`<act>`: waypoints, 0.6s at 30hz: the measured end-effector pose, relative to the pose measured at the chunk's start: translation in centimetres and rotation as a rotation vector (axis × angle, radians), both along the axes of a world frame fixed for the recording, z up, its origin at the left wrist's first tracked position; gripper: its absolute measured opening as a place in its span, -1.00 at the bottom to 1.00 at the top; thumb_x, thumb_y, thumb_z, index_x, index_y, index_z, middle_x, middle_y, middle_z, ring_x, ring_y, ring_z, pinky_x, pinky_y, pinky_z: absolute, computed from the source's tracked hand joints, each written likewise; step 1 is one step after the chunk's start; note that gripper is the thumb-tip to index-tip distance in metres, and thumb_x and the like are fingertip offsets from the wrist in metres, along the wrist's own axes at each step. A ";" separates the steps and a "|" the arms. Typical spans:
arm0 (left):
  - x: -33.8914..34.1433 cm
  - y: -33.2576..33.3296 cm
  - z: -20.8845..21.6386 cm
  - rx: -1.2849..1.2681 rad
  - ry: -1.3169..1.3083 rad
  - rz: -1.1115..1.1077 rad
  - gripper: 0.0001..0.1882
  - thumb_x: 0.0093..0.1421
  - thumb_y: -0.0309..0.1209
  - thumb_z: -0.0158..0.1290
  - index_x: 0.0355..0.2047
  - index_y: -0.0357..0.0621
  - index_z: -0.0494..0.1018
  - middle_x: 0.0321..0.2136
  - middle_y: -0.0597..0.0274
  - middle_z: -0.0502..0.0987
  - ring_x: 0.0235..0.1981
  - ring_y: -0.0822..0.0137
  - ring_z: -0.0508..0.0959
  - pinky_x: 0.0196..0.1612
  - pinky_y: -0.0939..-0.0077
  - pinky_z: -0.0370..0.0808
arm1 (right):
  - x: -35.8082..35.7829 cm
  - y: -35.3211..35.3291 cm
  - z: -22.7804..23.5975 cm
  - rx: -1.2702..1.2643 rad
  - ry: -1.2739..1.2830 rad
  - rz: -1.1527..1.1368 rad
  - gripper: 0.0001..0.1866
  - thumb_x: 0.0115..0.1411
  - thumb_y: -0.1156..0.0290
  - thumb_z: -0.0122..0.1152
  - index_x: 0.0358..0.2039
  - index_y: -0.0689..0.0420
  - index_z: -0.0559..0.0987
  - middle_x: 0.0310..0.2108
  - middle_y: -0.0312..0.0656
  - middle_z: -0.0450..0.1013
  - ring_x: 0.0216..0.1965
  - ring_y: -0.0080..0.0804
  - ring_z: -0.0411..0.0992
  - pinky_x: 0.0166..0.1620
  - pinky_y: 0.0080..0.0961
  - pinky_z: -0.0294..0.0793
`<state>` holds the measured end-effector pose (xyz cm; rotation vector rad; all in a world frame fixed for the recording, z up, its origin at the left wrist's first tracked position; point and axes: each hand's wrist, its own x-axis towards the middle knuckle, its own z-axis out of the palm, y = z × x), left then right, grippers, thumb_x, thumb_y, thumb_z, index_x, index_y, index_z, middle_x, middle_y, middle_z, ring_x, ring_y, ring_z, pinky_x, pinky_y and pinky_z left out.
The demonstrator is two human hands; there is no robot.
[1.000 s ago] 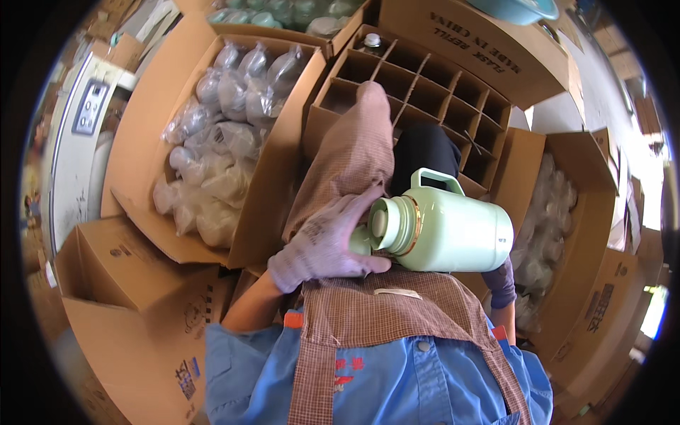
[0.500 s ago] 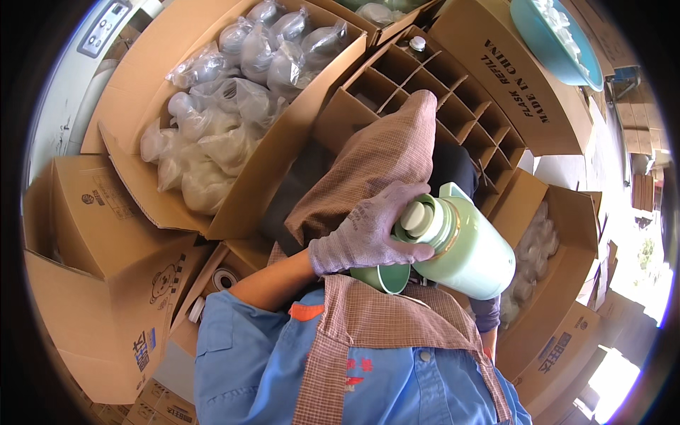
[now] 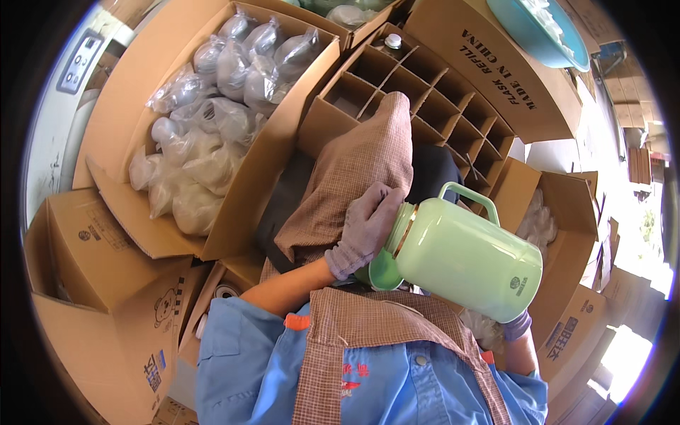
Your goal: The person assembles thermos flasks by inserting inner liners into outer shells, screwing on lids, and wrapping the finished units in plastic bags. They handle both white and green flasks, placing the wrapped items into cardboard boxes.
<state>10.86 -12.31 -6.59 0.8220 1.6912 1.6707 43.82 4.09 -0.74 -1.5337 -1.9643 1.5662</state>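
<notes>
A pale green vacuum flask (image 3: pixel 467 255) with a loop handle lies tilted across my lap, its mouth end toward the left. My left hand (image 3: pixel 365 227), in a grey-purple glove, is closed at the mouth end and covers the opening. Behind the base, only the gloved edge of my right hand (image 3: pixel 518 326) shows as it supports the flask; its fingers are hidden. A green cup-shaped lid (image 3: pixel 386 273) sits below the flask's neck, close to my left wrist.
Ahead stands a carton with cardboard dividers (image 3: pixel 432 85) and a capped bottle (image 3: pixel 392 42) in one cell. To the left, an open carton (image 3: pixel 234 205) holds several plastic-wrapped pieces. A blue basin (image 3: pixel 577 42) is at the far right, and another open carton (image 3: pixel 570 248) stands at right.
The flask has swung round to lie more sideways and moved right, its handle now showing on top. My left hand has turned over the mouth, hiding the pale stopper seen before.
</notes>
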 end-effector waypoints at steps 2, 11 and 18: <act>0.1 -0.1 0.3 -0.079 -0.320 0.021 -0.71 0.42 -0.32 -0.13 -0.30 -0.28 0.48 -0.46 0.31 0.49 -0.42 0.55 0.44 -0.27 0.59 0.43 | -0.8 -0.1 -1.4 -0.040 -0.013 -0.017 -0.35 0.05 0.45 0.40 0.18 0.24 0.41 0.08 -0.10 0.45 0.08 -0.22 0.43 0.15 -0.34 0.40; -0.6 1.1 0.2 -0.057 -0.037 -0.011 -0.75 0.40 -0.37 -0.11 -0.22 -0.30 0.49 -0.37 0.25 0.54 -0.36 0.49 0.50 -0.26 0.58 0.49 | -2.4 1.2 -0.2 -0.073 0.057 -0.274 -0.33 0.06 0.43 0.40 0.19 0.25 0.40 0.08 -0.11 0.45 0.08 -0.24 0.43 0.15 -0.35 0.41; -0.1 1.1 1.3 0.098 -0.382 -0.064 -0.80 0.40 -0.36 -0.06 -0.20 -0.24 0.47 -0.32 0.35 0.48 -0.30 0.56 0.42 -0.18 0.66 0.41 | -5.1 -4.1 7.7 0.587 0.176 -0.043 -0.08 0.15 -0.12 0.34 0.28 0.33 0.28 0.20 -0.01 0.33 0.18 -0.28 0.32 0.23 -0.36 0.28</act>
